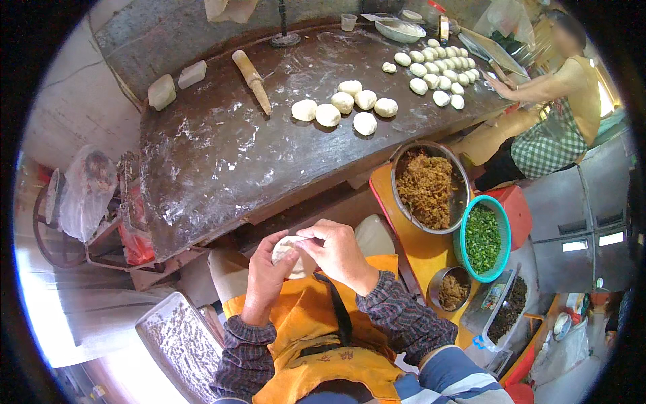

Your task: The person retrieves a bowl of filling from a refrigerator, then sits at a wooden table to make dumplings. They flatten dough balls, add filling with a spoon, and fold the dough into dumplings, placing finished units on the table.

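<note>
Above my orange apron, a piece of pale dough (295, 261) is held between both hands. My left hand (267, 275) cups it from the left with the thumb across its face. The fingers of my right hand (335, 250) pinch the dough's upper edge. Whether filling lies inside the dough cannot be seen. Several dough balls (343, 102) rest on the dark, floured worktable (212, 161) in front of me. A wooden rolling pin (251, 81) lies to their left.
To my right, an orange stand (438, 252) bears a steel basin (426, 187) of brown filling, a turquoise basket (483, 237) of chopped green onion and a small metal bowl (449, 289). A floured tray (176, 343) is at lower left. Another person (560, 116) works at the far right, near more dough balls (439, 68).
</note>
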The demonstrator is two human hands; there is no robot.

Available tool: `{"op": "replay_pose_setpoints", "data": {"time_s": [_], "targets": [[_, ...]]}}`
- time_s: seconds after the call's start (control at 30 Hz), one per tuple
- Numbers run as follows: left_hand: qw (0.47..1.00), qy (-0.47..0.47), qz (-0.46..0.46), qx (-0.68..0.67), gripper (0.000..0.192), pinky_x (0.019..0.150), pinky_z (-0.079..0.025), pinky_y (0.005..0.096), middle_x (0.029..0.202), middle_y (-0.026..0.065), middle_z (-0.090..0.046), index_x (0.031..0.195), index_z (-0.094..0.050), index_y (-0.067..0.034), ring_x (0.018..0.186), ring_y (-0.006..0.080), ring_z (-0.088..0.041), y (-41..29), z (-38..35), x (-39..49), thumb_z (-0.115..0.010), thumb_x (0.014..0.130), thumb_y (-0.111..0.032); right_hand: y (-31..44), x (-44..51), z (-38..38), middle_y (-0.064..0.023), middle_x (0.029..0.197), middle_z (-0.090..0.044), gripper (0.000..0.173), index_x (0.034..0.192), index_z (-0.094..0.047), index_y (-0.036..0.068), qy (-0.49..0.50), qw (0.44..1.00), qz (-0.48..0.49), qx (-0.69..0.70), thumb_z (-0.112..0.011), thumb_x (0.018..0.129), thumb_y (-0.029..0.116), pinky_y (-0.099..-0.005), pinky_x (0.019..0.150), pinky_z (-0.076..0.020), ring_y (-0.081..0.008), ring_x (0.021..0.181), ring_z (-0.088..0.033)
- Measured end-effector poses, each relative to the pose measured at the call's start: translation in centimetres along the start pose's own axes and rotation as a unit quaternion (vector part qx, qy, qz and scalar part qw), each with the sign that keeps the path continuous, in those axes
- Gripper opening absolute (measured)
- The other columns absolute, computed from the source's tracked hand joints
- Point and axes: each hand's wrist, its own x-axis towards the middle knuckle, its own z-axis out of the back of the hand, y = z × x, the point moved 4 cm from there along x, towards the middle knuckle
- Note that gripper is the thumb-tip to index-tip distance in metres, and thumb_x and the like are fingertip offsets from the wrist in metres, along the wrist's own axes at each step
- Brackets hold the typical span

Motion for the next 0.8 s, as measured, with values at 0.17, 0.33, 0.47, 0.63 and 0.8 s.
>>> {"op": "replay_pose_setpoints", "data": {"time_s": [0.17, 0.33, 0.47, 0.63, 0.8], "targets": [[0.997, -0.016, 0.018, -0.079, 0.027, 0.078, -0.055, 0.025, 0.098, 0.0006, -0.069, 0.116, -0.063, 0.002, 0.085, 0.0082, -0.064, -0.1, -0.1, -0.2, -0.073, 0.094, -0.01, 0.3, -0.2, -0.1, -0.0178, 0.087, -0.071, 0.019, 0.097, -0.075, -0.001, -0.069, 0.995, 0.057, 0.046, -0.074, 0.088, 0.015, -0.0407, 0.073, -0.0535, -0.0342, 0.08, -0.069], [0.999, 0.019, 0.011, -0.025, 0.028, 0.087, -0.056, 0.0284, 0.107, 0.0071, -0.069, 0.123, -0.062, 0.004, 0.095, 0.0143, -0.066, -0.4, -0.4, -0.5, -0.063, 0.101, -0.013, 0.2, -0.3, 0.0, -0.0184, 0.089, -0.071, 0.018, 0.099, -0.075, 0.0, -0.04, 0.997, 0.06, 0.021, -0.073, 0.086, 0.012, -0.0419, 0.073, -0.0541, -0.0368, 0.083, -0.069], [0.987, 0.029, 0.042, -0.15, 0.028, 0.088, -0.058, 0.0321, 0.115, 0.0097, -0.07, 0.126, -0.063, 0.004, 0.1, 0.0164, -0.068, -0.3, -0.8, -0.6, -0.057, 0.105, -0.015, 0.1, -0.5, 0.3, -0.0183, 0.093, -0.072, 0.018, 0.102, -0.075, 0.001, -0.054, 0.996, 0.045, 0.054, -0.073, 0.087, 0.012, -0.0403, 0.074, -0.0552, -0.0358, 0.084, -0.07], [0.987, 0.04, 0.081, -0.13, 0.029, 0.093, -0.056, 0.0317, 0.118, 0.0106, -0.069, 0.128, -0.061, 0.005, 0.104, 0.0176, -0.068, 0.2, -1.0, -0.6, -0.056, 0.105, -0.012, -0.5, -0.4, 0.2, -0.0187, 0.096, -0.073, 0.027, 0.109, -0.073, -0.001, -0.045, 0.998, 0.024, 0.027, -0.074, 0.089, 0.017, -0.0389, 0.076, -0.0557, -0.0341, 0.084, -0.071], [0.976, 0.036, 0.075, -0.201, 0.028, 0.093, -0.056, 0.0328, 0.119, 0.0109, -0.069, 0.129, -0.059, 0.005, 0.106, 0.0183, -0.068, 0.8, -1.0, -0.5, -0.057, 0.104, -0.008, -1.3, -0.3, 0.4, -0.0201, 0.097, -0.073, 0.029, 0.107, -0.074, -0.001, -0.021, 0.997, -0.03, 0.074, -0.075, 0.089, 0.02, -0.0365, 0.076, -0.0556, -0.0325, 0.085, -0.072]]}}
